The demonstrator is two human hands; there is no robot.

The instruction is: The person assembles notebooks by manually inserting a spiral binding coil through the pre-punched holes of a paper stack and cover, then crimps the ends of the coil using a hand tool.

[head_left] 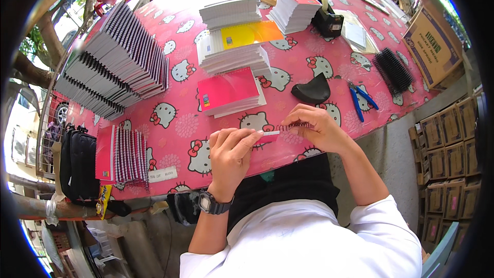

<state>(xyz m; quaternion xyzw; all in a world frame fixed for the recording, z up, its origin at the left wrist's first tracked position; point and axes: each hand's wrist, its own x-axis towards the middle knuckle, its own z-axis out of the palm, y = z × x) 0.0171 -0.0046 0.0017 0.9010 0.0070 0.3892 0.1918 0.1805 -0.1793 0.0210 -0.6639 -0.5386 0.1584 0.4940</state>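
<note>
My left hand (pixel 230 150) is closed in a pinch on a thin white-edged pad of paper (pixel 271 133), seen almost edge-on and partly hidden by the fingers. Against the pad's right end, my right hand (pixel 323 128) pinches a dark spiral binding coil (pixel 289 126); whether the coil is threaded into the pad I cannot tell. Just beyond the hands lies a stack of pink-covered notepads (pixel 229 90). A black curved, half-round object (pixel 311 89) rests above my right hand, and blue-handled pliers (pixel 362 100) lie to its right.
Tall stacks of spiral-bound notebooks (pixel 126 46) stand at the left, a smaller pink bound row (pixel 121 154) nearer me. Unbound pads (pixel 234 57) are piled at the back. A tape dispenser (pixel 327 21), a bundle of black coils (pixel 392 70) and a cardboard box (pixel 431 46) sit right.
</note>
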